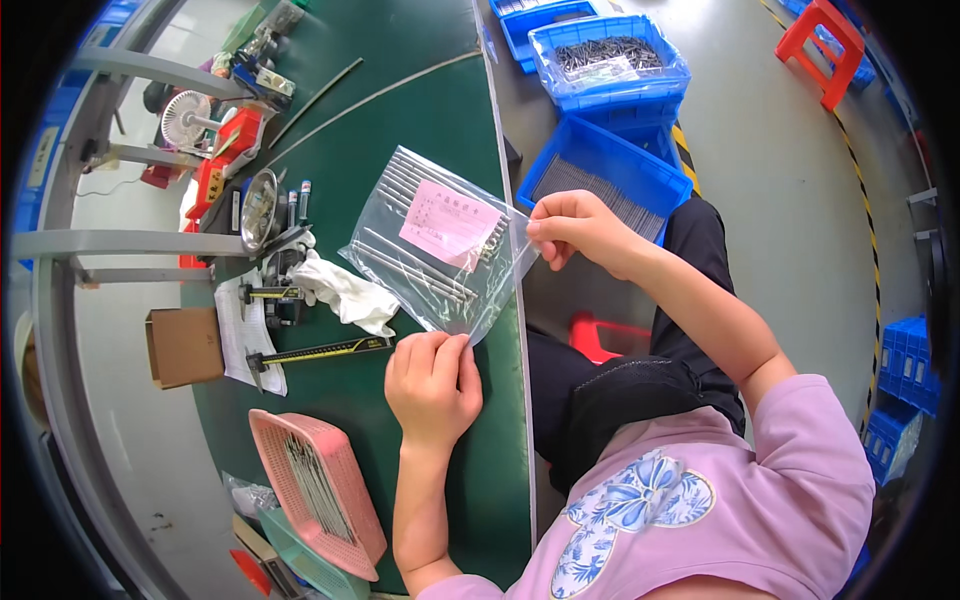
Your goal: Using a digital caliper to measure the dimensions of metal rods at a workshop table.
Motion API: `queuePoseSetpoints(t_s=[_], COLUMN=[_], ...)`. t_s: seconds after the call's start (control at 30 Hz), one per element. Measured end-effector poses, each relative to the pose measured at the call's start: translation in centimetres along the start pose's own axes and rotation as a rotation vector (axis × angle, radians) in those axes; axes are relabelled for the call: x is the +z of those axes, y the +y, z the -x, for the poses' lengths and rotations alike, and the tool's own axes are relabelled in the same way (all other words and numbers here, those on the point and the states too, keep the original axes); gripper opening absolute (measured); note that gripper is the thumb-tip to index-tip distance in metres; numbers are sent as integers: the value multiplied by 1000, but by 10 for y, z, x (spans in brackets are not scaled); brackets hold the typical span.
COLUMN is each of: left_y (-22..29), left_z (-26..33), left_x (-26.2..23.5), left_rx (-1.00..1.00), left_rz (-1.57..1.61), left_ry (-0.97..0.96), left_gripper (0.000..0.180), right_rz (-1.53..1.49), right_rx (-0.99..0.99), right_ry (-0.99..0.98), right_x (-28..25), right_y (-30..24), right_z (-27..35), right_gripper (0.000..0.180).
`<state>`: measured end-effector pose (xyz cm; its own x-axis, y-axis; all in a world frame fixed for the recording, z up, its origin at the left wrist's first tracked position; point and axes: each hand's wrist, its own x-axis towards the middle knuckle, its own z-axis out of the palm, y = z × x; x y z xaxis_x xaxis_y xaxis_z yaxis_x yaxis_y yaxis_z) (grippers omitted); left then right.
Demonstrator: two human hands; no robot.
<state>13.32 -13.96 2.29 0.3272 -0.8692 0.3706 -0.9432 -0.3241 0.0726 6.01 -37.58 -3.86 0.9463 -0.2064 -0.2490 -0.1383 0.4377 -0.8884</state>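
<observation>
A clear plastic bag lies tilted over the green table's near edge, with several thin metal rods and a pink printed card inside. My right hand pinches the bag's right corner between thumb and fingers. At the lower corner my left hand is closed on the bag's edge, fingers curled. Just left of it lie a white glove and a digital caliper.
A pink basket of rods stands at the table's front left. Across the green tabletop lies one long rod. On the right floor are blue bins with metal parts and a red stool. A grey rack post rises at left.
</observation>
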Motion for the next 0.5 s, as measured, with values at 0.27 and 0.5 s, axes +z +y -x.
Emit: queuePoseSetpoints(t_s=[0.27, 0.5], left_y=[26, 44], left_z=[-29, -50], left_x=[20, 37], left_rx=[-12, 5], left_rz=[204, 62], left_ry=[-36, -6], left_gripper=[39, 43], right_rz=[51, 84], right_rx=[-87, -159], right_ry=[59, 96], right_x=[2, 5], right_y=[4, 7], right_z=[4, 10], right_gripper=[13, 12])
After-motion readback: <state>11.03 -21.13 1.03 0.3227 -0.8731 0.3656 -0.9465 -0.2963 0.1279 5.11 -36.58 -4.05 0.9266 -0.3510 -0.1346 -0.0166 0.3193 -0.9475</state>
